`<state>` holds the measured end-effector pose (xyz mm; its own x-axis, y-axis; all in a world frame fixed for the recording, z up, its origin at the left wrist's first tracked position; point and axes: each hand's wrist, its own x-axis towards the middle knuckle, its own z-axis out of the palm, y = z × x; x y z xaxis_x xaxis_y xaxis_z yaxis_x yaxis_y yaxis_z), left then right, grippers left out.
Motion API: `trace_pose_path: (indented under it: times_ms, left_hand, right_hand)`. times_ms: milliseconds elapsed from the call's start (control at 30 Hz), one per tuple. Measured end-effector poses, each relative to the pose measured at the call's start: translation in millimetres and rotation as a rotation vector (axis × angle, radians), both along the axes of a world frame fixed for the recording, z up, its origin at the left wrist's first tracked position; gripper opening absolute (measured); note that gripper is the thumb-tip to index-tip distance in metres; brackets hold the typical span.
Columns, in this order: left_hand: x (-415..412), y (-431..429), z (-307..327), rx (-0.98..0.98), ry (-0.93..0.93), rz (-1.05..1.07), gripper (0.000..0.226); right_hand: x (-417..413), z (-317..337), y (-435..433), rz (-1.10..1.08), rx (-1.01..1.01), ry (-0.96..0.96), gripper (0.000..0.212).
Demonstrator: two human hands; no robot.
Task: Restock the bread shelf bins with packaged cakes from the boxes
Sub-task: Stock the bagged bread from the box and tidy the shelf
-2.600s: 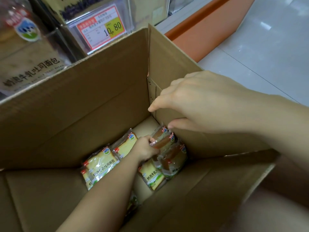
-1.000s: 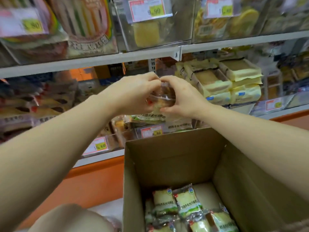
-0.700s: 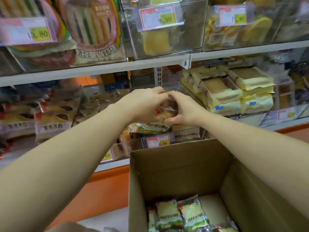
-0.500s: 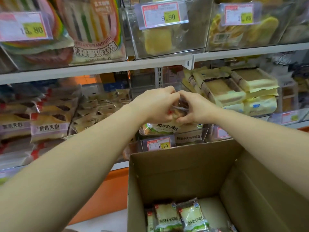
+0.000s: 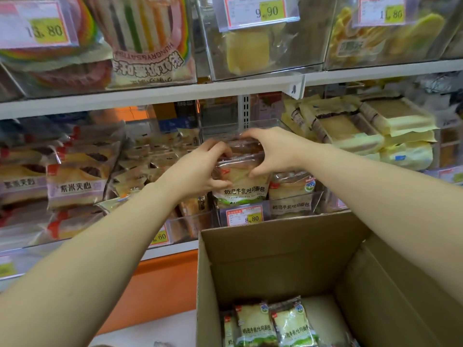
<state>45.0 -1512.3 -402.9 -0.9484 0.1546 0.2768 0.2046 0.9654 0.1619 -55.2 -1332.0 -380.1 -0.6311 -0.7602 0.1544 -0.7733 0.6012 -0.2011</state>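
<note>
Two hands: left hand [image 5: 200, 169], right hand [image 5: 273, 151]. One cardboard box [image 5: 275, 259], lower right. Three packaged cakes [image 5: 253, 326] showing inside; two more in centre bin. Three price tags [image 5: 260, 12] across top of frame.

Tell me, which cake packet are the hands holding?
The cake packet above the 8.80 tag: left hand and right hand grip it. Its neighbour and the packets in the box are untouched.

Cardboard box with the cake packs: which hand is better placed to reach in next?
Probably the right hand: its forearm crosses above the open cardboard box, while the left hand comes in from outside its left wall. Both grip one cake pack.
</note>
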Motion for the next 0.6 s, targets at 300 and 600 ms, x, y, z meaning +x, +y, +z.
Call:
trace_pose_path:
  times_ms: [300, 600]
  left_hand:
    - [4, -1, -6, -0.222, -0.176, 0.122, 0.066]
    - [12, 12, -22, -0.505, -0.066, 0.256, 0.066]
  right_hand:
    - [5, -24, 0, -0.049, 0.092, -0.157, 0.096]
    - [16, -57, 5, -0.129, 0.094, 0.177, 0.085]
